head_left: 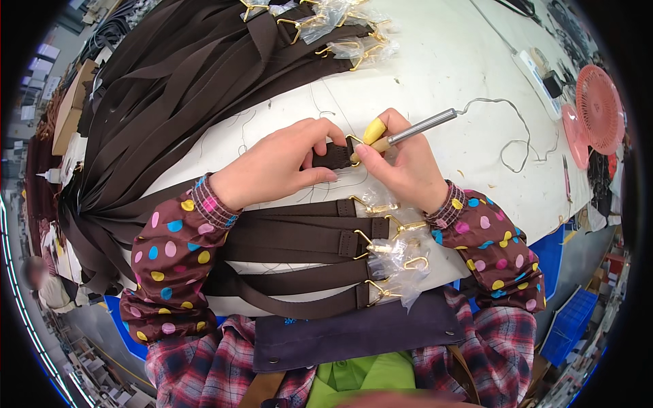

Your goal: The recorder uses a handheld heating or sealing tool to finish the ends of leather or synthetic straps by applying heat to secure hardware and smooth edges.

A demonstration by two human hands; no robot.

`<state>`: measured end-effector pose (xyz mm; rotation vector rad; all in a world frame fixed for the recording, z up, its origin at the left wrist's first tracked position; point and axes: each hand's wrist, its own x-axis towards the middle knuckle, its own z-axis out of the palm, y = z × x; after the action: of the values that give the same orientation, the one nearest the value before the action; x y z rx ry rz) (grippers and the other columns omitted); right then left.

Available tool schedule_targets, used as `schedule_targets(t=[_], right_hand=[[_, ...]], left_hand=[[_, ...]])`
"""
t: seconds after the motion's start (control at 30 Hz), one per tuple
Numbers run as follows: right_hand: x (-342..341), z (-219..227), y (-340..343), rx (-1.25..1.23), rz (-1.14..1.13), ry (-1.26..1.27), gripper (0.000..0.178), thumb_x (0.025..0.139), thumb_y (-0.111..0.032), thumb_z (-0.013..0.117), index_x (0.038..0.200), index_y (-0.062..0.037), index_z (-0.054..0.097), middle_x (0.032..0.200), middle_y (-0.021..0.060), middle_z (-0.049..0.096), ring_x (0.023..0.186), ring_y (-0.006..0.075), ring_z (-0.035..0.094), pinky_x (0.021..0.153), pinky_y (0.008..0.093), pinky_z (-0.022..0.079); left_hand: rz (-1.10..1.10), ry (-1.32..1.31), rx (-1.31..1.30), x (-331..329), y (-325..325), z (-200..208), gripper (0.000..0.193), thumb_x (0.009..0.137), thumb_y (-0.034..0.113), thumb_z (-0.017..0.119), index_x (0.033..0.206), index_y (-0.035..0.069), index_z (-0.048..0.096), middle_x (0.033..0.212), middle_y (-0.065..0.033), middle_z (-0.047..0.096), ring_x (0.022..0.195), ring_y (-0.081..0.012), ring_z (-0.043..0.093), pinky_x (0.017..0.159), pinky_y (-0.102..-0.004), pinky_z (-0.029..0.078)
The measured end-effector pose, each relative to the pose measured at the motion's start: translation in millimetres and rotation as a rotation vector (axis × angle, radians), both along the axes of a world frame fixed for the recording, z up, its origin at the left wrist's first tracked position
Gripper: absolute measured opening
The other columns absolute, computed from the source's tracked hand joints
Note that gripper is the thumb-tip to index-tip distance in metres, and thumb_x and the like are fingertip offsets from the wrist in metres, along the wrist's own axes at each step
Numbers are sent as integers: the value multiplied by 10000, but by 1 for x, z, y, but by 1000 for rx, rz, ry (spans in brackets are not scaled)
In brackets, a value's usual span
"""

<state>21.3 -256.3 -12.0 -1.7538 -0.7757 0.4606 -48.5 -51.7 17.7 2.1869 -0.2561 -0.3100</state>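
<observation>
My left hand (289, 160) is closed on the end of a dark brown webbing strap (332, 158), thumb and fingers pinching it flat above the table. A gold metal ring (353, 141) is looped through that strap end. Between the thumb and fingers of my right hand (405, 163) is a corded pen-shaped tool (427, 125) with a silver barrel. Its tip end points at the strap beside the ring, and my fingers partly hide it. A yellow finger cover (374, 130) sits on one right fingertip. Loose dark threads lie around the strap.
Several brown straps (299, 238) with gold hooks in clear plastic (401, 255) lie nearest me. A large strap heap (183, 88) covers the table's far left. The tool's thin cord (527, 139) curls across the white table (435, 75) near a power strip (537, 78) and a pink fan (598, 112).
</observation>
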Motion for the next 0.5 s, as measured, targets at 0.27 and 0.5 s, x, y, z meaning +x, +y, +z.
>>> schedule_targets(t=[0.27, 0.5], right_hand=[[0, -6, 5, 53, -25, -125, 236, 781, -135, 701, 826, -20, 500, 664, 62, 584, 586, 139, 551, 545, 259, 443], [1, -7, 6, 21, -20, -189, 246, 773, -147, 710, 826, -22, 505, 658, 74, 594, 581, 167, 568, 537, 276, 451]], left_hand=[[-115, -133, 85, 5, 6, -15, 155, 808, 80, 684, 870, 42, 547, 832, -66, 506, 661, -165, 494, 615, -291, 429], [-48, -181, 43, 5, 5, -18, 131, 828, 62, 660, 875, 37, 541, 824, -58, 502, 660, -160, 491, 616, -289, 425]])
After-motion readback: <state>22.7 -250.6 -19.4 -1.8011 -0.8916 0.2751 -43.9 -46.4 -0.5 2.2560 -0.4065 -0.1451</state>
